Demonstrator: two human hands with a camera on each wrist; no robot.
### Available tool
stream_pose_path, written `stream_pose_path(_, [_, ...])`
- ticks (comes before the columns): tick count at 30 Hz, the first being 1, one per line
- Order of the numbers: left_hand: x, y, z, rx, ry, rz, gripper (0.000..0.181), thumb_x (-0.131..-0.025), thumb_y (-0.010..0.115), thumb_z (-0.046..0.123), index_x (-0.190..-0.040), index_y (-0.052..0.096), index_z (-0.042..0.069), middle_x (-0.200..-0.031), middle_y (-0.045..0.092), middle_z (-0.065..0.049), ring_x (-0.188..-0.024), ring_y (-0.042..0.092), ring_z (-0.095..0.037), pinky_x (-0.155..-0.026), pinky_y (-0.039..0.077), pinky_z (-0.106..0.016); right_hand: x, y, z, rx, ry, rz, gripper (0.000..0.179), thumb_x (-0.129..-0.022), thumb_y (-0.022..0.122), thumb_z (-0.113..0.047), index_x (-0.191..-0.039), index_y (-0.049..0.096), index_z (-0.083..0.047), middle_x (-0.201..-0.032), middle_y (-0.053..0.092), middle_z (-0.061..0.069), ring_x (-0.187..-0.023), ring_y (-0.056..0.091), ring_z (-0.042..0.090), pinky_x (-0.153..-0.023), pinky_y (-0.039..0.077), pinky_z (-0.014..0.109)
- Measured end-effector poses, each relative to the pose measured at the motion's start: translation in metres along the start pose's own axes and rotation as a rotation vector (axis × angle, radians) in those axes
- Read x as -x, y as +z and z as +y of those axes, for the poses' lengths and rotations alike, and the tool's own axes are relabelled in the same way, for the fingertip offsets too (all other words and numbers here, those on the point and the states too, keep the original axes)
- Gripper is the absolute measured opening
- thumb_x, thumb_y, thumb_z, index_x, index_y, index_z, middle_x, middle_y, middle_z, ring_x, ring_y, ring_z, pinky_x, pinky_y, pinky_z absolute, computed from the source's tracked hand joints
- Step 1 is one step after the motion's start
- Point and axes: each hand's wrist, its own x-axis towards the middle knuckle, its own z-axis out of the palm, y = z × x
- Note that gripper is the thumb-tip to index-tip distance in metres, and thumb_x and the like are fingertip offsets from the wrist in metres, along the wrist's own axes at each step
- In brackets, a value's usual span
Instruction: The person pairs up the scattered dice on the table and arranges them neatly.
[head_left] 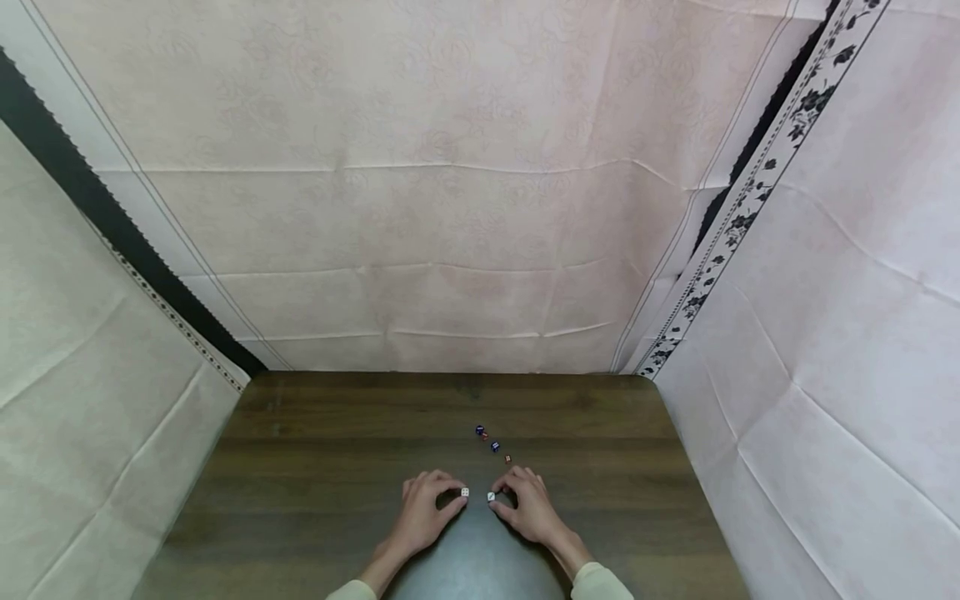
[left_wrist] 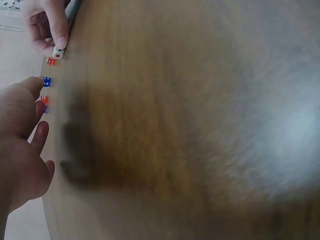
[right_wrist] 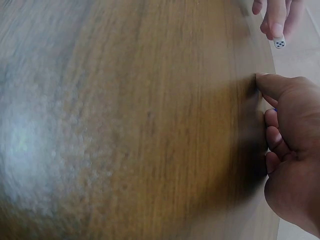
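Note:
Near the front middle of the table, my left hand (head_left: 424, 517) pinches a white die (head_left: 465, 492) between thumb and fingers. Facing it a short gap away, my right hand (head_left: 529, 508) pinches another white die (head_left: 491, 497) the same way. The left hand's die (right_wrist: 279, 43) shows dark pips in the right wrist view. On the die in the right hand (left_wrist: 58, 52), a red pip shows in the left wrist view. Beyond the hands, a slanting row holds a blue die (head_left: 479, 430), a red die (head_left: 484, 437), a second blue die (head_left: 495, 447) and a second red die (head_left: 507, 459).
The brown wood-grain table (head_left: 315, 450) has a glossy patch of light at its front middle. White cloth (head_left: 450, 217) hangs behind it, with more cloth along the left and right sides. The nearer red die lies just past the right fingertips.

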Motion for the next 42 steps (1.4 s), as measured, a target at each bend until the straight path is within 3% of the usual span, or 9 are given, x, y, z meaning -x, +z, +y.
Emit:
stream_pose_path(7, [0.008, 0.011, 0.003, -0.023, 0.008, 0.027, 0.015, -0.095, 0.093, 0.024, -0.110, 0.089, 0.024, -0.106, 0.079, 0.010, -0.103, 0.066, -0.013, -0.099, 0.035, -0.046, 0.000, -0.001, -0.002, 0.002, 0.001, 0.002, 0.016, -0.098, 0.091, -0.025, -0.110, 0.081, -0.021, -0.104, 0.069, -0.007, -0.099, 0.057, 0.010, -0.091, 0.039, 0.034])
stream_pose_path(13, [0.009, 0.020, 0.005, -0.053, 0.016, 0.065, 0.014, -0.093, 0.094, 0.024, -0.106, 0.089, 0.025, -0.103, 0.080, 0.009, -0.100, 0.066, -0.014, -0.093, 0.033, -0.044, 0.000, 0.000, -0.002, 0.002, 0.005, -0.001, 0.015, -0.098, 0.091, -0.026, -0.109, 0.081, -0.022, -0.104, 0.069, -0.008, -0.099, 0.056, 0.009, -0.091, 0.038, 0.034])
stream_pose_path(19, [0.003, 0.028, 0.009, -0.081, -0.015, 0.044, 0.013, -0.094, 0.094, 0.028, -0.106, 0.089, 0.027, -0.103, 0.080, 0.009, -0.100, 0.065, -0.014, -0.094, 0.034, -0.046, 0.000, 0.001, 0.001, 0.000, 0.007, -0.001, 0.015, -0.099, 0.090, -0.028, -0.109, 0.081, -0.023, -0.103, 0.068, -0.009, -0.098, 0.055, 0.008, -0.090, 0.037, 0.033])
stream_pose_path(28, [-0.003, 0.035, 0.015, -0.104, 0.008, 0.059, 0.014, -0.093, 0.095, 0.029, -0.105, 0.089, 0.027, -0.099, 0.079, 0.010, -0.096, 0.061, -0.011, -0.091, 0.031, -0.043, 0.000, 0.000, 0.001, -0.003, 0.002, 0.001, 0.014, -0.099, 0.090, -0.028, -0.109, 0.080, -0.024, -0.104, 0.069, -0.007, -0.097, 0.056, 0.010, -0.089, 0.036, 0.032])
stream_pose_path(42, [-0.006, 0.040, 0.012, -0.113, -0.006, 0.033, 0.013, -0.094, 0.095, 0.032, -0.106, 0.090, 0.028, -0.098, 0.076, 0.011, -0.096, 0.060, -0.011, -0.092, 0.031, -0.045, 0.002, -0.001, -0.003, -0.008, -0.003, 0.002, 0.015, -0.100, 0.089, -0.027, -0.111, 0.081, -0.023, -0.105, 0.070, -0.004, -0.099, 0.058, 0.013, -0.091, 0.037, 0.034])
